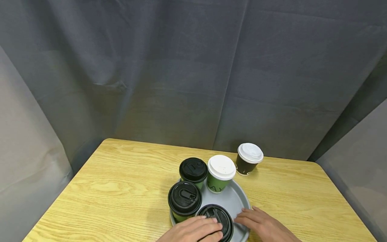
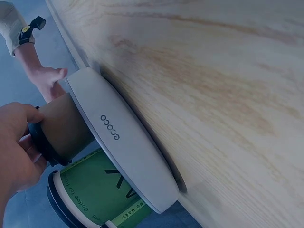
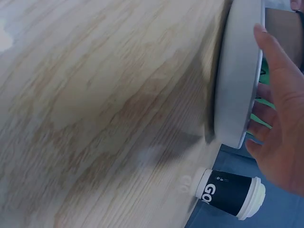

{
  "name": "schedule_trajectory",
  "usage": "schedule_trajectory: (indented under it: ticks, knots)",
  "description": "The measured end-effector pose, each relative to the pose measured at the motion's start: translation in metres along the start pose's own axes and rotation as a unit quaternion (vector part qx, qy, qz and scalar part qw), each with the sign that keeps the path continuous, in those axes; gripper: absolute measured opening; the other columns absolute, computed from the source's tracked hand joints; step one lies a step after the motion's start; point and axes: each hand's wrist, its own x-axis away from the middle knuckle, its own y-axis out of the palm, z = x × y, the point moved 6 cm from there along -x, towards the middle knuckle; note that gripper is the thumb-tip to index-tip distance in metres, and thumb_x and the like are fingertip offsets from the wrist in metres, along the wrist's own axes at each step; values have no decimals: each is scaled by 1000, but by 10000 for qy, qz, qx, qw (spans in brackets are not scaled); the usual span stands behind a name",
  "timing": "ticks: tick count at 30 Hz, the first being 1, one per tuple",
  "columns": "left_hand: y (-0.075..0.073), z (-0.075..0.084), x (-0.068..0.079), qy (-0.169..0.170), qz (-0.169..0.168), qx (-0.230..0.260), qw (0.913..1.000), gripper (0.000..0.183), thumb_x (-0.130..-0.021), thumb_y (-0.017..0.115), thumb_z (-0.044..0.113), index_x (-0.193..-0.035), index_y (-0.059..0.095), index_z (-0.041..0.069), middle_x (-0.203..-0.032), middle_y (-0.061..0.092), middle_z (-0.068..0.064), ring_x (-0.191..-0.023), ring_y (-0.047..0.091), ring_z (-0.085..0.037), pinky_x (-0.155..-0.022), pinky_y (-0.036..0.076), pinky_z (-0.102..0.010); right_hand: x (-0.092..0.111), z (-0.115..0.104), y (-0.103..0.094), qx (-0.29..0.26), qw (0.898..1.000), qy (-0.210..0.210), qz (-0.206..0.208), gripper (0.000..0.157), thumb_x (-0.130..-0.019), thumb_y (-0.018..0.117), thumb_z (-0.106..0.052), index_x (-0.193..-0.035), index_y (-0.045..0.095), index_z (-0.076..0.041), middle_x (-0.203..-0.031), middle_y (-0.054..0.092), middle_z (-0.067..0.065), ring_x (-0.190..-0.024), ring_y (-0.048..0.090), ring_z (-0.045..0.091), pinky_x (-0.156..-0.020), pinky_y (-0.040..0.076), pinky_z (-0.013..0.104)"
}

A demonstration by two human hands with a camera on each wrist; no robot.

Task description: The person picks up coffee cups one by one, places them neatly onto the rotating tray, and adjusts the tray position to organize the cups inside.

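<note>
My left hand (image 1: 193, 232) holds a brown paper coffee cup (image 2: 66, 126) by its black lid (image 1: 222, 218); the fingers lie over the lid and the thumb is at its edge. This cup stands on a round grey tray (image 1: 234, 198). At the tray's right rim is my right hand (image 1: 266, 224), its fingers loosely spread over the edge, gripping no cup. Also on the tray are a green cup with a white lid (image 1: 221, 171) and two green cups with black lids, one at the back (image 1: 193, 169) and one at the left (image 1: 184, 198).
A dark cup with a white lid (image 1: 249, 158) stands off the tray, near the back edge of the wooden table (image 1: 121, 188). Behind the table hangs a grey cloth (image 1: 169, 74), with lighter panels at both sides.
</note>
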Motion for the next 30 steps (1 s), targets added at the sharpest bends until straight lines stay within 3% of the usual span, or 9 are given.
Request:
schedule_trajectory:
  ticks: [7, 15, 22, 30]
  knots:
    - [-1, 0, 0, -100, -58, 34, 9999, 37, -106, 50, 26, -137, 55, 7, -143, 51, -5, -136, 42, -12, -111, 33, -24, 2, 6, 3, 164, 9997, -195, 17, 59, -81, 69, -67, -120, 68, -22, -120, 63, -9, -110, 61, 16, -88, 52, 58]
    - [-1, 0, 0, -108, -143, 7, 9998, 36, -106, 49, 26, -137, 54, 8, -143, 51, -5, -136, 42, -12, -112, 32, -25, -2, 5, 5, 140, 9988, -442, -135, 51, -85, 67, -65, -117, 70, -26, -117, 65, -9, -108, 62, 16, -93, 51, 53]
    - [-1, 0, 0, -145, -220, 48, 9996, 37, -106, 50, 26, -138, 53, 8, -144, 50, -4, -137, 41, -11, -112, 31, -25, -1, 5, 9, 124, 9975, -540, -430, 48, -88, 63, -62, -117, 73, -24, -116, 67, -8, -109, 63, 15, -92, 52, 52]
    - [-2, 0, 0, -172, -212, 26, 9996, 35, -106, 49, 26, -136, 55, 9, -142, 52, -3, -136, 42, -10, -112, 32, -24, -1, 3, 11, 208, 9965, -769, -236, 45, -90, 64, -59, -116, 74, -22, -114, 67, -7, -107, 63, 14, -90, 53, 51]
